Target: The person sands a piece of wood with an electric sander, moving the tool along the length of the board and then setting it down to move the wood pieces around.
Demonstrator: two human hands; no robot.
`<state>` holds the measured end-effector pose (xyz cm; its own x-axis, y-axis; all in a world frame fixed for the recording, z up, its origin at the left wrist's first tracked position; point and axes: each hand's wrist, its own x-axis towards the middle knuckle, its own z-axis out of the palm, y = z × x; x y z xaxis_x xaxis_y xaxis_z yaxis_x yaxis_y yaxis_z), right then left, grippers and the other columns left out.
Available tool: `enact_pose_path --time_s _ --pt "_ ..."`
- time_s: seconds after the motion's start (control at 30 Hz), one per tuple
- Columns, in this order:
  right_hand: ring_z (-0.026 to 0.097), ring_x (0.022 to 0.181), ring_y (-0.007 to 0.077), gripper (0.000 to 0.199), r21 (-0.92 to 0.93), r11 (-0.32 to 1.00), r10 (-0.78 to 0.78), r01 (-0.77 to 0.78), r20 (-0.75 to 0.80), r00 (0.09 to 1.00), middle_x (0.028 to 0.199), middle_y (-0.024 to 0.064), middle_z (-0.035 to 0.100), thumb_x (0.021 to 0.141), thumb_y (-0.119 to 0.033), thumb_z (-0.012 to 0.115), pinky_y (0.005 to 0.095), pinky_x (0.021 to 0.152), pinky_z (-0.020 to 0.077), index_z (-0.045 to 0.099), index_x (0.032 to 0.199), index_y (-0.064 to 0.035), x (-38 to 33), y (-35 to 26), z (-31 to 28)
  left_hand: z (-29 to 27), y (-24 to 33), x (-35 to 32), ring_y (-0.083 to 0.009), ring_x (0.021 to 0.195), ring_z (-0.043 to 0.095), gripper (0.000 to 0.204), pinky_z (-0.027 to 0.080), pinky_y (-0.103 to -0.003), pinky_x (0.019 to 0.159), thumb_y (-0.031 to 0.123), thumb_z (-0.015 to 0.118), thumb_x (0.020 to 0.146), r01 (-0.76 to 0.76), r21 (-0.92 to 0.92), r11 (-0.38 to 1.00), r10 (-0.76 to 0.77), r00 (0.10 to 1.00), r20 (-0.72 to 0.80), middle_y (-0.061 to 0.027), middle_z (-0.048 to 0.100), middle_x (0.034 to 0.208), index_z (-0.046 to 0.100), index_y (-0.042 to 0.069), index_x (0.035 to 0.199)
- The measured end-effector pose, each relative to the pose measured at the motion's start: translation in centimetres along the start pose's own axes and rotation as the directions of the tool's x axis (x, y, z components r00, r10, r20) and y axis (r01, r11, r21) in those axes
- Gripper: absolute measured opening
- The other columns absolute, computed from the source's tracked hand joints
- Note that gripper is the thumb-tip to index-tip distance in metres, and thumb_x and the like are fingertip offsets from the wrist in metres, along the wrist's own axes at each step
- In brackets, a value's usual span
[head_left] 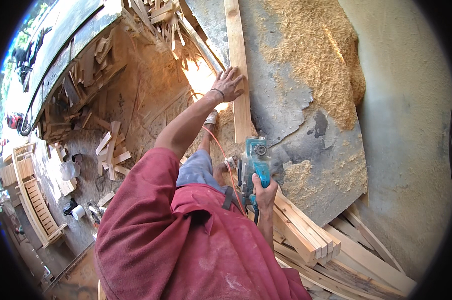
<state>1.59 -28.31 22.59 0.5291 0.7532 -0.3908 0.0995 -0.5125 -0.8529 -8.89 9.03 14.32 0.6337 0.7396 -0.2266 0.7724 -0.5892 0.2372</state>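
Observation:
A long pale wooden board (242, 117) lies lengthwise on a worn grey sheet (286, 112). My left hand (228, 86) rests on the board with its fingers stretched out, a dark band round the wrist. Closer to my body, my right hand (265, 191) is wrapped round the handle of a teal electric hand planer (256, 156). The planer is just off the board's near end; whether it touches the wood I cannot tell. An orange cord (217, 141) runs past my legs.
Heaped shavings (316, 55) cover the sheet's far right, beside a plain wall (406, 125). Stacked planed strips (306, 230) lie at the lower right. Wood offcuts (113, 150) litter the ground at left, near a slatted wooden frame (36, 200).

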Motion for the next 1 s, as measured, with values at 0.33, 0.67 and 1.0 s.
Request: enact_pose_path --time_s 0.33,0.67,1.0 --pt "0.044 0.054 0.0093 0.031 -0.045 0.996 -0.077 0.078 0.031 0.997 0.058 -0.0003 0.049 0.087 -0.026 0.071 0.0313 0.05 0.0359 0.059 0.073 -0.0017 0.1 -2.0 0.4 0.2 0.0 2.5 -0.031 0.153 0.0 0.091 0.01 -0.053 0.122 0.065 0.05 0.092 0.088 -0.019 0.996 -0.088 0.996 0.015 -0.014 0.002 0.166 0.012 0.018 0.159" --pt "0.047 0.047 0.0075 0.029 0.094 0.995 -0.01 0.014 -0.034 0.999 0.056 -0.0015 0.052 0.089 -0.023 0.07 0.0266 0.045 0.0351 0.058 0.071 -0.0034 -0.3 1.3 0.3 3.5 2.6 4.6 -0.043 0.151 -0.006 0.11 -0.001 -0.053 0.122 0.056 0.066 0.08 0.247 -0.08 0.966 -0.255 0.96 -0.117 -0.0322 0.001 0.16 0.01 0.0 0.156" --pt "0.051 0.054 0.0109 0.028 0.148 0.984 0.118 -0.104 -0.095 0.988 0.059 0.0027 0.055 0.085 -0.022 0.071 0.0304 0.051 0.0403 0.063 0.077 0.0031 -1.5 -0.6 -2.5 7.5 10.4 -4.1 -0.0489 0.149 -0.005 0.104 0.002 -0.052 0.123 0.026 0.074 0.072 0.281 -0.457 0.844 -0.357 0.93 -0.087 -0.0294 -0.001 0.161 0.018 0.003 0.156"
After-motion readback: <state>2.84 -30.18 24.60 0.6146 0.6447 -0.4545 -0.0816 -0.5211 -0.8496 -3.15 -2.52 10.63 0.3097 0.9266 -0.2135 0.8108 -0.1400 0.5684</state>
